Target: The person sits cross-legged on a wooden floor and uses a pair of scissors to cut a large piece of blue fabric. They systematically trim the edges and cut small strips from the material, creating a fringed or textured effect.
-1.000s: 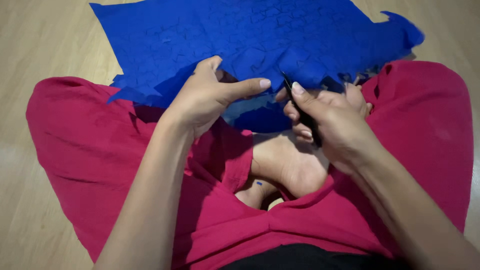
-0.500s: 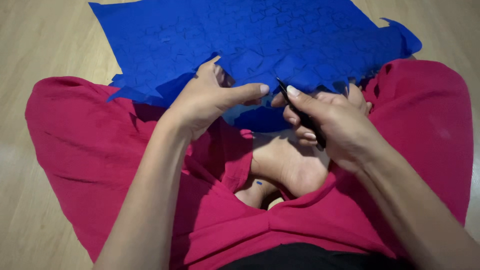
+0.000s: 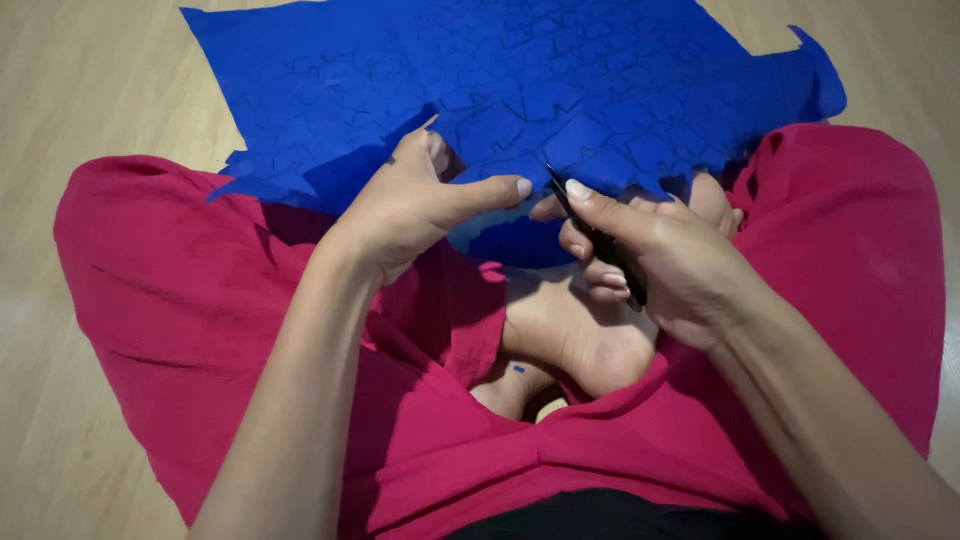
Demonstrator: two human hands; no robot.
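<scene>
A large blue sheet (image 3: 520,80) with many cut shapes in it lies on the wooden floor and over my crossed legs. My left hand (image 3: 415,205) pinches the sheet's near edge, thumb stretched to the right. My right hand (image 3: 655,260) grips a thin black tool (image 3: 595,235), its tip pointing up at the sheet's ragged near edge, close to my left thumb. I cannot tell whether the tip touches the sheet.
I sit cross-legged in red trousers (image 3: 200,300), bare feet (image 3: 575,340) tucked in the middle. Light wooden floor (image 3: 90,80) lies all around the sheet. A tiny blue scrap (image 3: 519,369) sticks to one foot.
Both hands stay at the sheet's near edge. My right hand with the black tool has shifted slightly left, closer to my left thumb.
</scene>
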